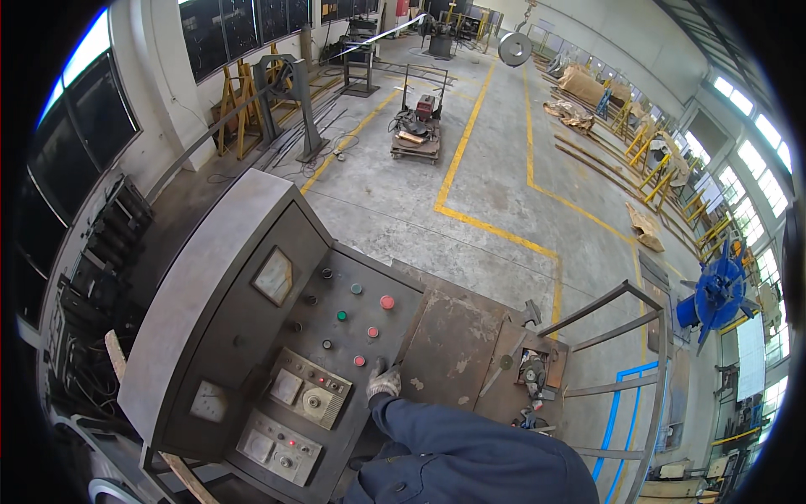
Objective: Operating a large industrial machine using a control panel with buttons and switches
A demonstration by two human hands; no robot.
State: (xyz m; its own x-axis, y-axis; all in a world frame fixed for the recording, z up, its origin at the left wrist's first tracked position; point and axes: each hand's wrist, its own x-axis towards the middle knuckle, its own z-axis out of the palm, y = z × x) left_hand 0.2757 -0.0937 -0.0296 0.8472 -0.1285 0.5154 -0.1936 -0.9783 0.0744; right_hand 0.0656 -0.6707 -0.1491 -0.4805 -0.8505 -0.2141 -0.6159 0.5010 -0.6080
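Observation:
My right hand [384, 380], in a pale work glove with darker fingertips, rests at the right edge of a grey control panel [395, 291]. Its fingers look apart, and I see nothing held in them. Closest to it is the lowest red push button [359, 361], just to its left. Further up the panel are two more red buttons, a green button [342, 316] and several dark knobs. Two dial modules, the upper module [311, 391] and the lower module [280, 445], sit left of my hand with small red lights lit. My left hand is out of view.
A worn metal tabletop [449, 336] adjoins the panel, with an angle grinder [532, 370] and a hammer [531, 314] at its right. Beyond stands a metal railing [617, 380]. A wheeled cart [417, 134] is on the floor ahead; a steel coil [515, 49] hangs far off.

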